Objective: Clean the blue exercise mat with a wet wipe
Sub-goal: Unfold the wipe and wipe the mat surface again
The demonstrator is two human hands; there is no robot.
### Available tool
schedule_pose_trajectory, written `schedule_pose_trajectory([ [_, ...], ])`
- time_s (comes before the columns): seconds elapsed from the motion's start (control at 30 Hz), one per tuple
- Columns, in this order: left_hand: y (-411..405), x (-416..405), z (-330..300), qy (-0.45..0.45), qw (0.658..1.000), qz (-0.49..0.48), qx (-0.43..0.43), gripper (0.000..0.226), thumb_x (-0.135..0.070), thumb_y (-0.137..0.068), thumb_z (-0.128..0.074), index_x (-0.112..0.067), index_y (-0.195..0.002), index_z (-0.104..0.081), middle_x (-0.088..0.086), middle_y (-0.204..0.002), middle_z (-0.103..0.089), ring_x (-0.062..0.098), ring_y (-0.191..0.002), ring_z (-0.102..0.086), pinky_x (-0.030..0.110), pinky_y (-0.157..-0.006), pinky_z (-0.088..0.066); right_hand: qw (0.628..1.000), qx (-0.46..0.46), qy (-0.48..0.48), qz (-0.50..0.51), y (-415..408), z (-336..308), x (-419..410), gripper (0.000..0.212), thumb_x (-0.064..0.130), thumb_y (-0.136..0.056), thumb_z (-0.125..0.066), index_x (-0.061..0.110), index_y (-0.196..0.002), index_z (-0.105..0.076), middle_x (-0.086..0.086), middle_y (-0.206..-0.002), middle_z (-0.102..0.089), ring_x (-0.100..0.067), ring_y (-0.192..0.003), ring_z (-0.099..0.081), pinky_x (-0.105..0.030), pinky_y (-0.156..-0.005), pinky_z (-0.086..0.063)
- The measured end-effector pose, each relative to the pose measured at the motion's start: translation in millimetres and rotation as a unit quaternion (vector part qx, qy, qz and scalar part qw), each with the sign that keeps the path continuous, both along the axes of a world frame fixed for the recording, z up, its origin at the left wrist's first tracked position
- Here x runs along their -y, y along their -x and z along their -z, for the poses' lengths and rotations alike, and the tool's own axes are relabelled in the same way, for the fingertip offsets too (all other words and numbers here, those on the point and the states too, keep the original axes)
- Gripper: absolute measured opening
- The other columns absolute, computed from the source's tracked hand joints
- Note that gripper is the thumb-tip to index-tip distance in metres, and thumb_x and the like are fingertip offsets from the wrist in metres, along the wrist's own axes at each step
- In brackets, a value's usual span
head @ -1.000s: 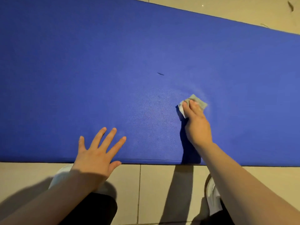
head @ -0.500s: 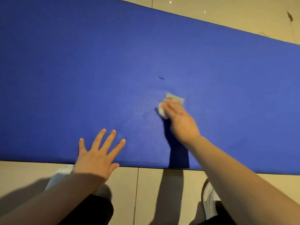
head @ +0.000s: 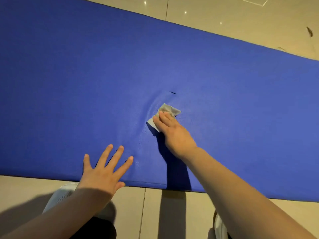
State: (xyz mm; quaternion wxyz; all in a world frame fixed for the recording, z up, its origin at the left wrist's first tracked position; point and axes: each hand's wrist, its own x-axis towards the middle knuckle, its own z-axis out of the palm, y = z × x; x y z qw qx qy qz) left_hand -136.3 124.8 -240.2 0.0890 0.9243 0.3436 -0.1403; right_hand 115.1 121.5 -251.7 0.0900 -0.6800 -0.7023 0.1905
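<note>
My left hand (head: 101,171) stays spread flat on the near edge of the blue mat (head: 69,83), while my right hand (head: 174,133), fingers straight, has pushed the wet wipe (head: 168,110) leftward, rippling the mat's middle, so wiping continues.

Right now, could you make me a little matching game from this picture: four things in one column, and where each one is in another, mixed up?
Things:
1. left hand
2. wet wipe
3. small dark mark
4. white shoe

Places:
A. on the tiled floor, under the left forearm
B. spread flat at the blue exercise mat's near edge
C. under the right hand's fingers
D. on the mat just beyond the wipe

Pairs: 1-B, 2-C, 3-D, 4-A
</note>
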Motion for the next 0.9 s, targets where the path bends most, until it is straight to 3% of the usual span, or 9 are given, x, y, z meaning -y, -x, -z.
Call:
schedule_pose_trajectory([
  [0.1, 12, -2, 10, 0.006, 0.999, 0.001, 0.054, 0.109, -0.048, -0.032, -0.095, -0.019, -0.129, -0.055, 0.008, -0.140, -0.045, 0.034, -0.128, -0.037, 0.078, -0.075, -0.039, 0.999, 0.031, 0.015, 0.023, -62, 2, 1, 0.068, -0.008, -0.082, -0.029, 0.011, -0.145, -0.043, -0.009, -0.154, -0.035, -0.029, -0.144, -0.028, -0.037, -0.110, -0.033],
  [0.2, 17, 0, 16, 0.012, 0.998, 0.032, 0.049, 0.090, -0.054, -0.057, -0.085, -0.026, -0.134, -0.048, 0.013, -0.131, -0.061, 0.033, -0.122, -0.042, 0.065, -0.111, -0.009, 0.975, 0.024, 0.050, 0.215, -113, -4, 9, 0.065, -0.014, -0.079, -0.033, 0.012, -0.137, -0.046, -0.002, -0.147, -0.034, -0.028, -0.138, -0.029, -0.035, -0.093, -0.038],
  [0.27, 16, -2, 14, 0.007, 0.998, 0.019, 0.051, 0.067, -0.057, -0.070, -0.059, -0.027, -0.129, -0.050, 0.014, -0.126, -0.065, 0.034, -0.120, -0.043, 0.058, -0.115, 0.003, 0.960, 0.013, 0.073, 0.270, -113, -8, 6, 0.051, -0.017, -0.075, -0.034, 0.008, -0.117, -0.049, -0.008, -0.139, -0.036, -0.033, -0.114, -0.040, -0.033, -0.071, -0.038],
  [0.37, 13, -13, 10, -0.001, 0.995, 0.035, 0.094, 0.051, -0.057, -0.093, -0.037, -0.023, -0.120, -0.065, 0.011, -0.123, -0.066, 0.031, -0.114, -0.046, 0.061, -0.110, -0.012, 0.962, 0.022, 0.078, 0.262, -69, -11, -14, 0.040, -0.015, -0.076, -0.034, 0.012, -0.103, -0.044, -0.012, -0.137, -0.037, -0.026, -0.089, -0.037, -0.027, -0.051, -0.022],
  [0.5, -11, -26, -9, -0.034, 0.981, 0.014, 0.192, 0.055, -0.055, -0.101, -0.016, -0.024, -0.129, -0.052, 0.006, -0.137, -0.056, 0.027, -0.119, -0.047, 0.065, -0.101, -0.029, 0.997, 0.025, 0.041, 0.059, 3, -4, -36, 0.060, -0.010, -0.085, -0.040, 0.010, -0.141, -0.040, -0.004, -0.152, -0.030, -0.024, -0.133, -0.034, -0.015, -0.055, -0.024],
  [0.57, -19, -35, -9, -0.031, 0.979, -0.001, 0.199, 0.052, -0.054, -0.102, -0.017, -0.024, -0.130, -0.048, 0.006, -0.140, -0.054, 0.027, -0.120, -0.047, 0.065, -0.101, -0.030, 0.999, 0.027, 0.046, 0.013, 2, -5, -44, 0.062, -0.005, -0.091, -0.039, 0.015, -0.150, -0.032, 0.001, -0.159, -0.022, -0.023, -0.142, -0.026, -0.027, -0.071, -0.041],
  [0.67, -20, -53, -5, -0.042, 0.981, -0.026, 0.188, 0.051, -0.053, -0.102, -0.017, -0.024, -0.130, -0.049, 0.006, -0.138, -0.054, 0.027, -0.121, -0.047, 0.063, -0.103, -0.028, 0.993, 0.024, 0.052, 0.105, -48, -1, -40, 0.068, -0.003, -0.091, -0.040, 0.025, -0.151, -0.032, 0.008, -0.161, -0.018, -0.023, -0.139, -0.032, -0.035, -0.082, -0.044],
  [0.8, -20, -76, 5, -0.052, 0.981, -0.058, 0.175, 0.055, -0.051, -0.103, -0.017, -0.021, -0.131, -0.052, 0.009, -0.136, -0.056, 0.028, -0.123, -0.047, 0.063, -0.103, -0.026, 0.954, 0.039, 0.037, 0.296, -113, 3, -25, 0.054, -0.002, -0.086, -0.033, 0.016, -0.136, -0.044, -0.003, -0.148, -0.032, -0.031, -0.116, -0.043, -0.026, -0.056, -0.030],
  [0.9, -37, -97, 8, -0.032, 0.979, -0.112, 0.168, 0.052, -0.049, -0.103, -0.017, -0.021, -0.133, -0.048, 0.009, -0.137, -0.054, 0.029, -0.126, -0.044, 0.065, -0.103, -0.028, 0.969, 0.051, 0.002, 0.243, -93, 8, -38, 0.050, 0.012, -0.079, -0.023, 0.013, -0.123, -0.047, -0.006, -0.135, -0.037, -0.028, -0.111, -0.043, -0.032, -0.068, -0.044],
])
